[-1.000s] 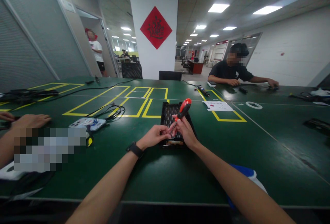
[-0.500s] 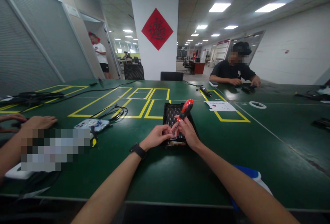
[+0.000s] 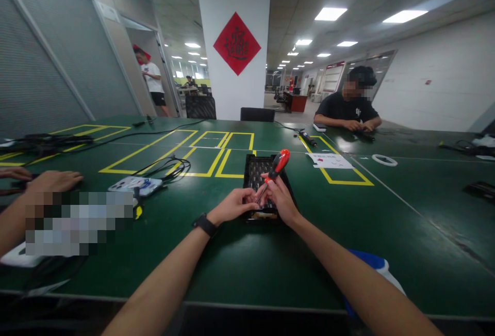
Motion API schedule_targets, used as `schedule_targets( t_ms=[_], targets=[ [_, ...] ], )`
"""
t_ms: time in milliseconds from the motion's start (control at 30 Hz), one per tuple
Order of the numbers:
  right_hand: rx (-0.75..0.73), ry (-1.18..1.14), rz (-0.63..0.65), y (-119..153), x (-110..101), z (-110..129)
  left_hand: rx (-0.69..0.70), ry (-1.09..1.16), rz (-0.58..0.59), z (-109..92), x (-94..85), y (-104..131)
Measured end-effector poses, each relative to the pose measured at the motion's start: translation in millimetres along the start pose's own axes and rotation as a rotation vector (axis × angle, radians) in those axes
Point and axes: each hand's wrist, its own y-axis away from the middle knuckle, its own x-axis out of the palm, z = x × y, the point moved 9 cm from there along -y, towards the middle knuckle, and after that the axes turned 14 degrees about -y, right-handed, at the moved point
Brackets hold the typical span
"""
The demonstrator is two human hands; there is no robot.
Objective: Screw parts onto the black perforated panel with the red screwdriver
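Note:
A black tray with a patterned inside lies on the green table in front of me. Over its right side, my right hand holds a screwdriver with a red and black handle. The handle points up and to the right, and the shaft slants down to the left between my hands. My left hand, with a black band at the wrist, has its fingers pinched together near the screwdriver's tip. What those fingertips hold, if anything, is too small to make out.
At the left, another person's hands rest near a phone and black cables. A paper sheet and a tape ring lie at the right. Across the table sits a person in black. A blue and white object lies beneath my right forearm.
My hands and the screwdriver have hardly moved. Across the table, the seated person's hands have come closer together. The view has shifted slightly.

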Motion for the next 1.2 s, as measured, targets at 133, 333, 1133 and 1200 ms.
schedule_targets(
  t_ms=[133,333,1133,1200],
  targets=[
    [0.008,-0.012,0.008,0,1,0,0.029,0.064,0.077,-4,3.4,0],
    [-0.007,0.002,-0.021,1,-2,1,-0.003,0.029,0.011,0,1.6,-1],
    [0.06,0.833,-0.612,-13,-130,49,-0.376,-0.175,-0.475,98,-25.1,-17],
    [0.264,1.178,-0.584,-12,-150,44,-0.425,-0.168,-0.45,114,-22.4,-26]
  ],
)
